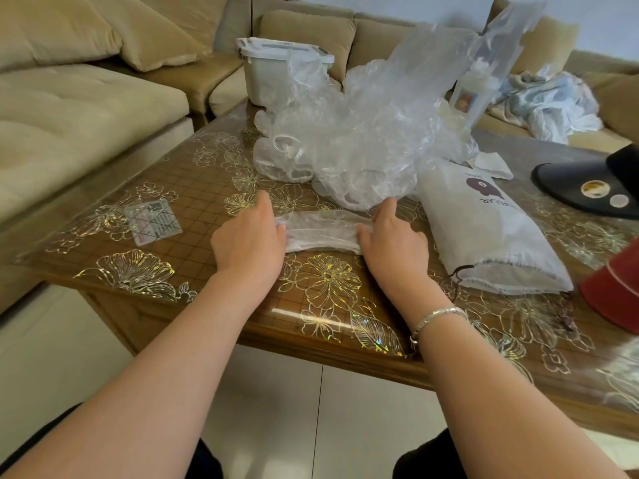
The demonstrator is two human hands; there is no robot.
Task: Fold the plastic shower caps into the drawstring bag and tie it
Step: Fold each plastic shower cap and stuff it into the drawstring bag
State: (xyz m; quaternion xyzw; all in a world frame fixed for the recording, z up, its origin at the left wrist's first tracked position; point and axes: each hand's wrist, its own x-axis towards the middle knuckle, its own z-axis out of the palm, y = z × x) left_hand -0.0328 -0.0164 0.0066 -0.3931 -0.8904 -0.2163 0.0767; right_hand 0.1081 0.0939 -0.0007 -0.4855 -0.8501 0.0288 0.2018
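A folded clear plastic shower cap (321, 231) lies as a flat strip on the table (193, 250). My left hand (250, 238) holds its left end and my right hand (394, 236) holds its right end, thumbs on top of the plastic. Behind them sits a loose pile of clear shower caps (349, 143). The white drawstring bag (484, 223) with a dark logo lies to the right, its mouth facing the near edge and its dark cord trailing on the table.
A white lidded container (273, 69) stands at the table's far edge. A black round object (584, 184) and a red object (615, 292) sit at the right. A small clear card (152, 221) lies at the left. A beige sofa surrounds the table.
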